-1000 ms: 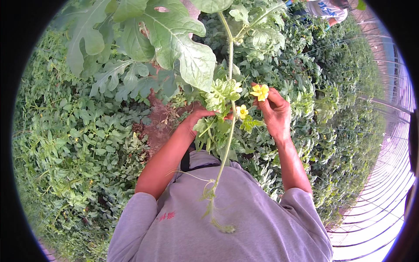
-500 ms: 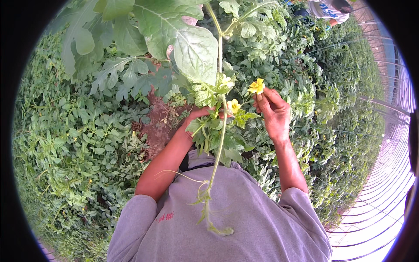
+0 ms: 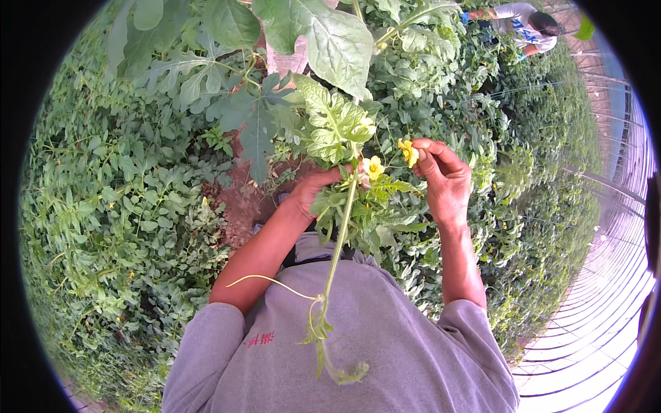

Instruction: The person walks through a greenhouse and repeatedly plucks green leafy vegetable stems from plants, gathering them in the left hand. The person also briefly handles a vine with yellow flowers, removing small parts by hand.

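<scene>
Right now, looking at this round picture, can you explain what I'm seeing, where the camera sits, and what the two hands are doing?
There is no machine here. The picture comes from a wide fisheye camera on a person's head, looking down, so edges bend and the corners go black. The grey shirt at the bottom and both bare forearms are that person's own. All around are green leafy plants with a patch of brown soil. The left hand grips a vine near a yellow flower. The right hand pinches a second yellow flower between its fingertips. Far off at the top, another person bends over the plants.
</scene>
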Demonstrator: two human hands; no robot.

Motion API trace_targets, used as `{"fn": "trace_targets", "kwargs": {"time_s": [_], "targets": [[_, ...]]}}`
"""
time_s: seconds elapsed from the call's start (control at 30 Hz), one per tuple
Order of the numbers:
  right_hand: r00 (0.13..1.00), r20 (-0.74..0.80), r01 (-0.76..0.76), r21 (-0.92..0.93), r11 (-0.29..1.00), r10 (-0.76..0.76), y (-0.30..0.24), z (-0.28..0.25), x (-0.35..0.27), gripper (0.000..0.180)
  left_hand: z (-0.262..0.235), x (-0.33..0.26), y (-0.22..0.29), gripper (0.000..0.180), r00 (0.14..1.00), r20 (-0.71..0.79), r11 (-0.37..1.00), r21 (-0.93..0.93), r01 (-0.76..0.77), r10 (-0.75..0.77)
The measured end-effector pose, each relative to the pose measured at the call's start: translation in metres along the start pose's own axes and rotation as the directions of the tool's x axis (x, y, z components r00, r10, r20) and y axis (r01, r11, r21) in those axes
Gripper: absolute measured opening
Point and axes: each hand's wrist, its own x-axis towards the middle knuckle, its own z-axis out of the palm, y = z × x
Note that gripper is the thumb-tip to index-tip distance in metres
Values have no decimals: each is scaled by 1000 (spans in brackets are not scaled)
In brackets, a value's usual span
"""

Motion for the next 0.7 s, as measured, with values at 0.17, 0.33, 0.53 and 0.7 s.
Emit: {"fn": "trace_targets", "kwargs": {"time_s": [0.17, 0.33, 0.53, 0.7], "targets": [[989, 130, 83, -145, 986, -64, -23, 6, 5, 15, -1, 6, 2, 47, 995, -79, 994, 99, -54, 62], [915, 390, 246, -339, 908, -103, -49, 12, 16, 16, -13, 9, 5, 47, 993, -61, 985, 145, -93, 103], [878, 478, 246, -417, 875, -19, -63, 21, 31, 15, -14, 10, 6, 45, 989, -86, 975, 197, -100, 119], [851, 524, 295, -495, 817, 11, -65, 26, 33, 14, -14, 9, 7, 37, 985, -148, 984, 167, -63, 88]]}}
